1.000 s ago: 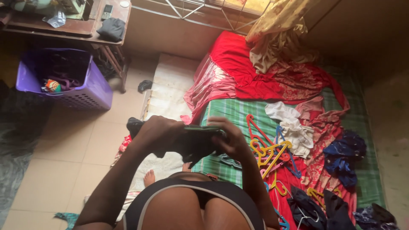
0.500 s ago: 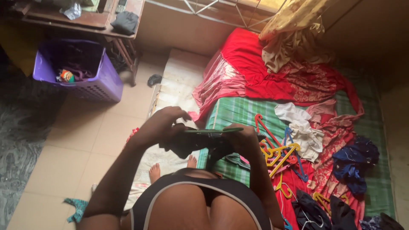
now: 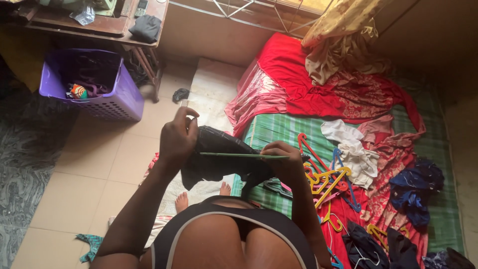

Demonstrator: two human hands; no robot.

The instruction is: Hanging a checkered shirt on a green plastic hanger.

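Both hands are clamped on one dark garment (image 3: 219, 159) and the green hanger (image 3: 244, 156) running across it: my left hand (image 3: 177, 137) pinches the cloth at one end, fingers closed, while my right hand (image 3: 284, 162) closes over the other end of the bar, all of it held at chest height above the tiled floor (image 3: 74, 189) and the edge of the bed (image 3: 279, 129). Judging by how the cloth drapes over the bar, the garment looks only partly seated on the hanger, not yet hung straight. Beyond my right hand a tangle of loose hangers (image 3: 326, 174) lies on the green checked sheet, in yellow, red, blue and pink; I count at least six, though they overlap too much for a firm number. One white garment (image 3: 351, 149) is crumpled beside them, one dark blue garment (image 3: 413, 192) lies farther right, and more dark clothes (image 3: 368, 244) are piled near the lower edge, so most of the laundry appears still unhung. One large red cloth (image 3: 308, 84) spreads across the head of the bed under one yellow curtain (image 3: 343, 30). One purple basket (image 3: 107, 97) with a few items inside stands on the floor, just beside one wooden surface (image 3: 99, 27).
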